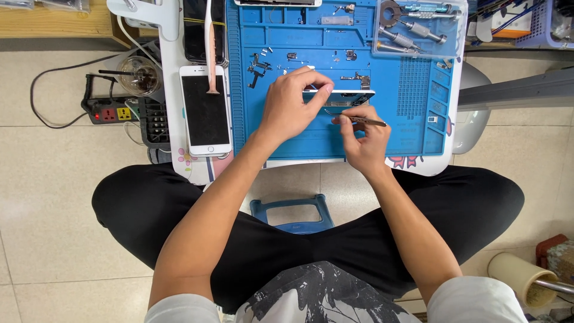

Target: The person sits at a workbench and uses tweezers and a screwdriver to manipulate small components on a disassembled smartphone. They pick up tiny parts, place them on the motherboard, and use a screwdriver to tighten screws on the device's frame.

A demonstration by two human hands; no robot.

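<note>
Item: opened phone frame (341, 96), mid-desk on blue repair mat (287, 134). My left hand (290, 107) grip clamped on its edge; right hand (362, 134) pinching tweezers (359, 120) at its near edge. Risk: a slip could flick loose screws (266, 51) off the mat.

Phone-repair workbench — blue repair mat (412, 137), screwdrivers (412, 33).

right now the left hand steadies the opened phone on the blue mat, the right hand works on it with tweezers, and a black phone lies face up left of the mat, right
Not quite: the phone lying face up left of the blue mat is white with a dark screen, not black, as the head view shows. The rest holds: the left hand steadies the opened phone and the right hand works on it with tweezers.
</note>
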